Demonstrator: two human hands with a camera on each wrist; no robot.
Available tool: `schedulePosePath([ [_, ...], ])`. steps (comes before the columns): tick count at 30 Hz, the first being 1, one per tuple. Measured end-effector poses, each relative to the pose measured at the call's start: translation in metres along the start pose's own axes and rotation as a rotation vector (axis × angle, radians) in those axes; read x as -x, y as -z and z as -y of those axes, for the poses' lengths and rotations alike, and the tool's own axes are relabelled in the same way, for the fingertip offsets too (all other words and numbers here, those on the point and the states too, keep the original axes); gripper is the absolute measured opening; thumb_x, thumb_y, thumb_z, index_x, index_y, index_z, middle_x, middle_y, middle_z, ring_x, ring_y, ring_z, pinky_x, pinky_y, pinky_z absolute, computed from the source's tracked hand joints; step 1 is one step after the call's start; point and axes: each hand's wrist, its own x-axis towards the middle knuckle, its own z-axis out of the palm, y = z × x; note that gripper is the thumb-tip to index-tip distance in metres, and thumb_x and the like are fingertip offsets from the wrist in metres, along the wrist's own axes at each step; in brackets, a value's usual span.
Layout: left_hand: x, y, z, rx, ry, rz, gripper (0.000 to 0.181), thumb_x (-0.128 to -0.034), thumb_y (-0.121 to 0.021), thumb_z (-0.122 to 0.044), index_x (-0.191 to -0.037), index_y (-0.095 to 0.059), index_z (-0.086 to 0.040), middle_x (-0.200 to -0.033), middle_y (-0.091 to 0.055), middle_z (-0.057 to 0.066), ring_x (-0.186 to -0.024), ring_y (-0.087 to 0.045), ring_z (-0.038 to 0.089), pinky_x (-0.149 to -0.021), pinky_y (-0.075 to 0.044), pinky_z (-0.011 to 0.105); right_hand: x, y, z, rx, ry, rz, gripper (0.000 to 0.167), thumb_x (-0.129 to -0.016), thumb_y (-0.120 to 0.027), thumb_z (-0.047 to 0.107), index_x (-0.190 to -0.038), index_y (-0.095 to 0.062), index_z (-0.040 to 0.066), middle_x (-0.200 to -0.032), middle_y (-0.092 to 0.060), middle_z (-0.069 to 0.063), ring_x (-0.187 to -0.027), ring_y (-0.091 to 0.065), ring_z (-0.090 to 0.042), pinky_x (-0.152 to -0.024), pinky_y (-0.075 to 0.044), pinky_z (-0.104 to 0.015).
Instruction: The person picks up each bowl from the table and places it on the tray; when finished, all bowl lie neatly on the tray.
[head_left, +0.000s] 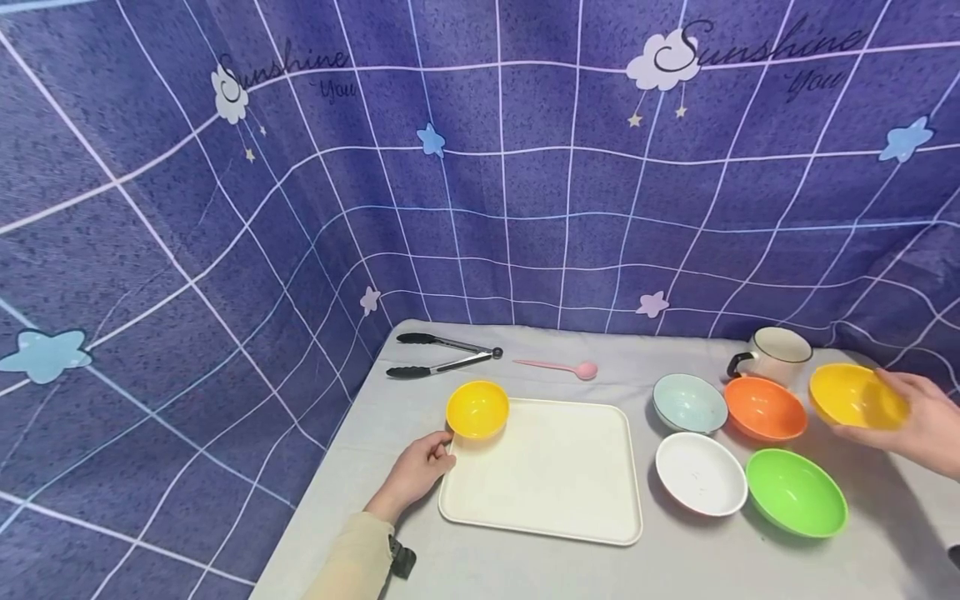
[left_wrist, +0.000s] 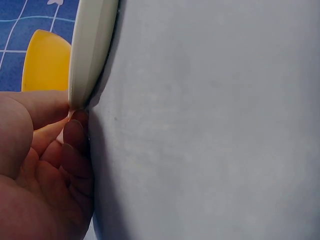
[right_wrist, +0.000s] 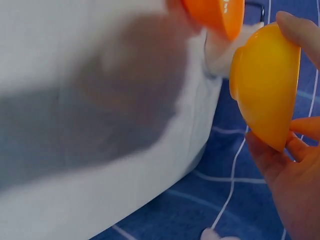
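Observation:
My right hand (head_left: 918,417) grips a yellow bowl (head_left: 855,396) by its rim, at the right end of the table. In the right wrist view that yellow bowl (right_wrist: 267,82) is held off the cloth, between thumb and fingers, and its shadow falls on the table. At the cream tray's (head_left: 555,475) left edge, my left hand (head_left: 415,473) pinches the rim; the left wrist view shows thumb and fingertips at the tray's edge (left_wrist: 92,55). A smaller yellow bowl (head_left: 477,410) sits on the tray's back left corner, just beyond the left hand.
Left of the right hand stand a pale blue bowl (head_left: 690,404), an orange bowl (head_left: 765,408), a white bowl (head_left: 701,475), a green bowl (head_left: 797,493) and a white mug (head_left: 780,357). Black-tipped tongs (head_left: 450,357) and a pink spoon (head_left: 558,367) lie behind the tray.

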Motion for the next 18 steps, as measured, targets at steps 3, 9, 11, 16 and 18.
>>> schedulePosePath([
  [3,-0.001,0.000,0.001,0.003,0.015,-0.002,0.044,-0.0980,-0.071,-0.015,-0.141,-0.064,-0.007,-0.082,-0.055,-0.002,-0.071,-0.049,0.015,-0.068,-0.040,0.031,-0.003,0.002,0.016,0.005,0.028,0.050,0.120,-0.071,-0.095,0.037,-0.151,-0.027,-0.021,-0.137,-0.031,-0.049,-0.118,-0.034,-0.066,-0.099,-0.026,-0.079],
  [9,-0.001,0.000,0.001,0.008,0.012,0.002,0.044,-0.0983,-0.071,-0.015,-0.141,-0.064,-0.007,-0.082,-0.055,-0.002,-0.072,-0.049,0.015,-0.070,-0.040,0.033,-0.010,-0.004,0.048,-0.045,0.109,0.080,0.119,-0.067,-0.098,0.033,-0.150,-0.032,-0.020,-0.141,-0.032,-0.047,-0.121,-0.034,-0.066,-0.110,-0.020,-0.076],
  [11,-0.002,0.000,0.002,0.011,0.014,0.004,0.043,-0.0985,-0.071,-0.015,-0.141,-0.064,-0.007,-0.083,-0.055,-0.002,-0.073,-0.049,0.015,-0.070,-0.040,0.033,-0.011,-0.008,0.058,-0.061,0.161,0.063,0.118,-0.063,-0.100,0.032,-0.148,-0.036,-0.020,-0.142,-0.036,-0.042,-0.121,-0.037,-0.063,-0.122,-0.016,-0.052],
  [16,-0.002,0.001,0.003,0.014,0.015,0.006,0.043,-0.0986,-0.071,-0.015,-0.141,-0.064,-0.008,-0.082,-0.055,-0.002,-0.073,-0.049,0.016,-0.070,-0.041,0.033,-0.014,-0.018,0.091,-0.061,0.201,0.111,0.120,-0.063,-0.100,0.038,-0.149,-0.038,-0.017,-0.142,-0.039,-0.038,-0.118,-0.043,-0.060,-0.109,-0.035,-0.064],
  [18,-0.002,0.001,0.003,0.014,0.014,0.005,0.043,-0.0985,-0.071,-0.015,-0.141,-0.064,-0.008,-0.082,-0.055,-0.002,-0.073,-0.049,0.016,-0.070,-0.041,0.033,-0.015,-0.022,0.106,-0.058,0.193,0.155,0.123,-0.065,-0.099,0.042,-0.154,-0.036,-0.013,-0.144,-0.037,-0.039,-0.119,-0.043,-0.062,-0.089,-0.036,-0.079],
])
